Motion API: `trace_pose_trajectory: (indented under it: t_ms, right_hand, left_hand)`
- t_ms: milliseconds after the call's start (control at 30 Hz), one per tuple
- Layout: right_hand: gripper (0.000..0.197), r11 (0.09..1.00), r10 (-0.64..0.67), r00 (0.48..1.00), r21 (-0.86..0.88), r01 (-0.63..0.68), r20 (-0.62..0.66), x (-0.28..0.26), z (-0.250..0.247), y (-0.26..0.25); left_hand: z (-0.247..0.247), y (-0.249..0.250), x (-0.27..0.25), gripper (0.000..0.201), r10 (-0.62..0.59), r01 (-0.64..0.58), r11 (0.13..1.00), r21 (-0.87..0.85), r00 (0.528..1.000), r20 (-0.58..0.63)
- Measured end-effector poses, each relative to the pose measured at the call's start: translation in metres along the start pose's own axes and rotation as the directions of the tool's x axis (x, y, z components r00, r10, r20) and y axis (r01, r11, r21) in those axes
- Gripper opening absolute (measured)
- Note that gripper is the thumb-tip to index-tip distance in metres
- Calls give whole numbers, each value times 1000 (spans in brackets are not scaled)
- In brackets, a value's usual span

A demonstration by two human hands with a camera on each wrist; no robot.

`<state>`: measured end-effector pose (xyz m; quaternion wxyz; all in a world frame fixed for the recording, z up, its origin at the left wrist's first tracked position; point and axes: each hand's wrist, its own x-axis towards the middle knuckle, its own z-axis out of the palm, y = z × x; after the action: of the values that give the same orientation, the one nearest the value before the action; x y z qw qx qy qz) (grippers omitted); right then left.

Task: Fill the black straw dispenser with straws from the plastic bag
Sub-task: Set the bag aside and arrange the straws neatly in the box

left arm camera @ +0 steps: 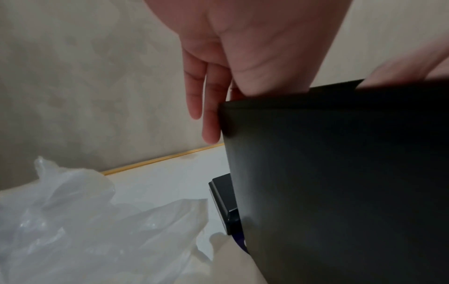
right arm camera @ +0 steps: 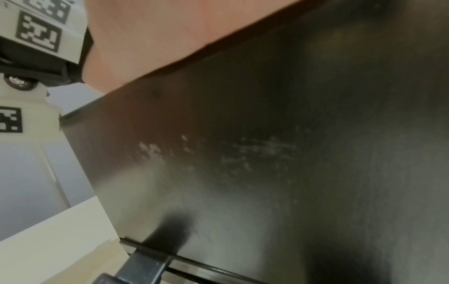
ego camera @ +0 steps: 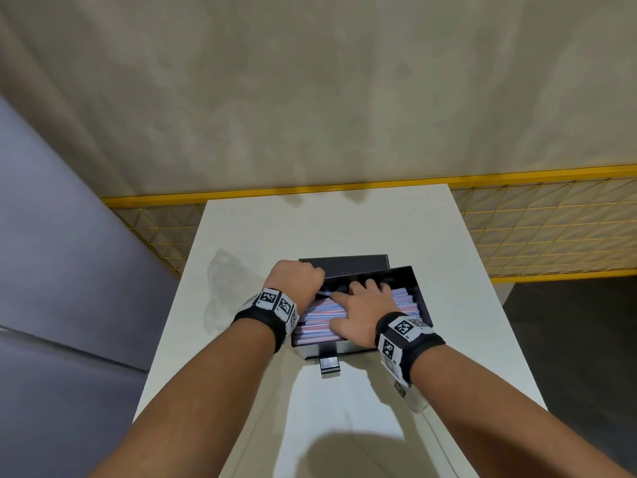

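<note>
From the head camera, I look down at a white table set against a beige wall. On it stands the black straw dispenser, its top uncovered and packed with pink, blue and white straws lying flat. Its black lid lies on the table just behind it. My right hand rests palm down on the straws with fingers spread and fairly straight, pressing them. My left hand is at the dispenser's left rim, reaching over it; from here the fingers look bent downward, and something thin and pale shows beside them, too small to identify. The crumpled clear plastic bag lies on the table to the left of the dispenser, near my left wrist. A small black tab sticks out from the dispenser's front base. Both wrists wear black bands with 2-tone square markers.

From the left wrist camera, 2 fingers of my left hand hang straight down outside the dispenser's dark wall; the others go over the rim, hidden. I cannot tell whether they hold anything. The plastic bag fills the lower left.

From the right wrist camera, the dispenser's scuffed black front fills the picture, with my right palm above its rim.
</note>
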<state>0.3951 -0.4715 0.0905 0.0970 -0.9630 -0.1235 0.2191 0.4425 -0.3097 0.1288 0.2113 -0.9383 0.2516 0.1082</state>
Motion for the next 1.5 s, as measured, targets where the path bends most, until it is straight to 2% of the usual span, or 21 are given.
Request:
trace_pose_trajectory:
  t_ms: [167, 300, 400, 467, 533, 667, 733, 833, 900, 967, 1033, 1133, 1200, 1267, 1367, 1500]
  right_hand:
    - [64, 995, -78, 987, 51, 86, -139, 1, -1, 1]
    - [55, 985, -124, 946, 74, 153, -300, -4, 1, 3]
    - [43, 971, -125, 870, 122, 206, -477, -9, 2, 5]
    - [40, 953, -68, 798, 198, 230, -599, -14, 0, 8]
    - [40, 932, 7, 746, 275, 236, -666, -20, -5, 15]
    - [34, 902, 97, 718, 366, 229, -690, -39, -14, 38]
    - [31, 906, 109, 707, 363, 218, -698, -49, -16, 49]
    - [21, 921, 117, 704, 341, 186, -701, -64, -13, 62]
    - [17, 927, 129, 697, 336, 168, -705, -72, -7, 69]
    - [15, 928, 139, 691, 337, 160, -710, -78, 0, 72]
    - [13, 928, 140, 693, 338, 158, -707, -82, 6, 71]
    - [11, 943, 45, 719, 267, 199, -694, -88, 8, 61]
    - [12, 957, -91, 788, 164, 238, -609, -91, 7, 50]
    - [19, 969, -205, 873, 33, 244, -442, -90, 6, 36]
    - [29, 984, -178, 963, -36, 175, -201, -83, 1, 19]
    - [15, 996, -90, 996, -29, 90, 8, -71, -9, 4]
  left_hand:
    - [-11, -6, 0, 19, 68, -68, 998, -6, 997, 22]
    - [-13, -16, -6, 18, 80, -80, 997, 13, 997, -1]
    - [-11, -25, -16, 19, 33, -39, 997, -69, 997, -76]
    - [-8, -35, -26, 25, -28, 2, 988, -155, 986, -166]
    - [-3, -48, -40, 29, -83, 15, 968, -250, 961, -264]
    - [11, -57, -68, 27, -172, -41, 880, -473, 901, -398]
    - [17, -55, -78, 23, -257, -31, 820, -571, 872, -417]
    - [25, -52, -90, 21, -410, -16, 673, -740, 824, -391]
    - [29, -46, -95, 20, -437, -38, 595, -803, 823, -363]
    - [34, -37, -92, 24, -388, -68, 596, -800, 848, -362]
    - [35, -27, -84, 40, -304, -60, 644, -762, 895, -327]
    - [25, -9, -71, 81, -156, -21, 732, -681, 968, -197]
    - [16, 6, -61, 113, -40, -76, 809, -583, 982, -183]
    - [13, 23, -47, 136, 53, -133, 865, -483, 983, -176]
    - [24, 43, -27, 142, 79, -130, 903, -410, 987, -138]
    - [37, 51, -22, 130, 24, -118, 893, -434, 976, -216]
